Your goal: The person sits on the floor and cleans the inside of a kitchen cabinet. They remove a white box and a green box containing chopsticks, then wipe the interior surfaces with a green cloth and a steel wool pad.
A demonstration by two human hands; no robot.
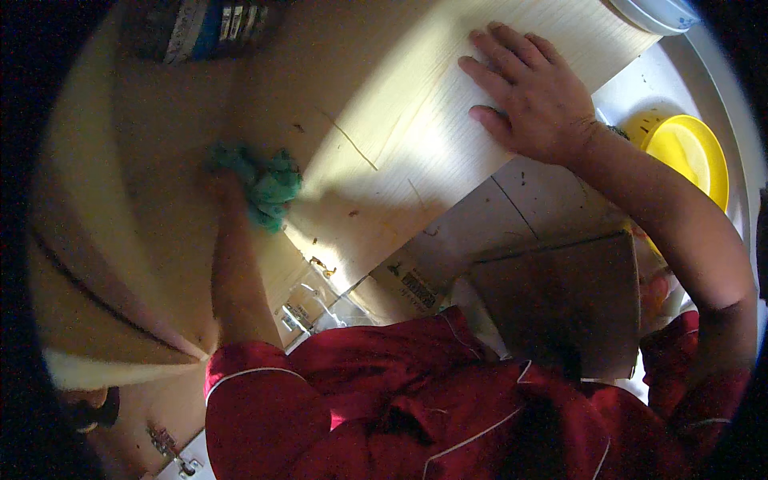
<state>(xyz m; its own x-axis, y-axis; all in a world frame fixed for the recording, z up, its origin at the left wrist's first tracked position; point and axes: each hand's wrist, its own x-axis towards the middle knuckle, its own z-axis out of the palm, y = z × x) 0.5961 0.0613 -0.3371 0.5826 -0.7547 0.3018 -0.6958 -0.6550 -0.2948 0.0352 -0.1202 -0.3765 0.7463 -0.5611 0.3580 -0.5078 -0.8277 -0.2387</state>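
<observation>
My left hand (pixel 225 185), blurred and in shadow, presses a crumpled green cloth (pixel 276 186) against a pale wood-grain board (pixel 414 132). Its fingers are hard to make out. On the sunlit part of the same board, my right hand (pixel 534 99) rests palm down with the fingers spread, holding nothing. Between the two hands run thin strands (pixel 354 147), with a few small dark crumbs around them. A curled brown scrap (pixel 323 266) lies by the board's near corner.
A cardboard box (pixel 558 300) stands close before my body. Beyond my right forearm are a yellow plastic bowl (pixel 690 156) and, farther up, a pale bowl (pixel 657 15). Book-like items (pixel 204 30) sit at the upper left. A metal hinge (pixel 174 450) shows at the lower left.
</observation>
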